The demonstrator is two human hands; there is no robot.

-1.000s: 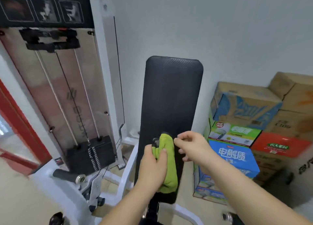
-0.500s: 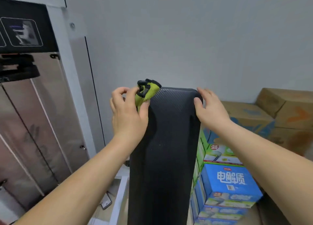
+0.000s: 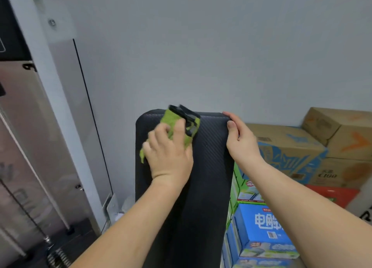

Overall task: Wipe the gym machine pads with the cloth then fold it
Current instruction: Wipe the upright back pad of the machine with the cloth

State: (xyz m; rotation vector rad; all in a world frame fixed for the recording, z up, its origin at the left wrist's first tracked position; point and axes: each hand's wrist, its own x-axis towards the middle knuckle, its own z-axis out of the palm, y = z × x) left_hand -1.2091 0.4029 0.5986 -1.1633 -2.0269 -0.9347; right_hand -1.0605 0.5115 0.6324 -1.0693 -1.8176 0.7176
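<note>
Cloth (image 3: 177, 124): green with a dark trim, bunched. It lies on the front face of the pad (image 3: 209, 177), at the far end and left of the centre line. The trimmed end reaches the pad's far edge.

Left hand (image 3: 169, 153): on top of the cloth, pressing it to the pad. Its fingers (image 3: 161, 130) are bent over the fabric and hold it. The hand is motion-blurred, so I cannot tell exactly how each finger lies.

Right hand (image 3: 241, 140): clamped on the pad's far right corner, thumb on the front face, the other fingers wrapped behind the edge. It is apart from the cloth, with a bare strip of pad between the two.

Key relation: the pad's long axis runs near to far, and the cloth sits at the far end. Nearly all the bare surface lies nearward of the left hand, under and beside the forearm, plus the strip to the right.

Judgement: the left hand does the wiping and the right hand steadies the pad. The next stroke probably pulls nearward along the long axis, or crosses right toward the bracing hand. Folding is not yet begun.

Surroundings: boxes (image 3: 281, 146) stacked to the right, wall (image 3: 201, 46) behind.
</note>
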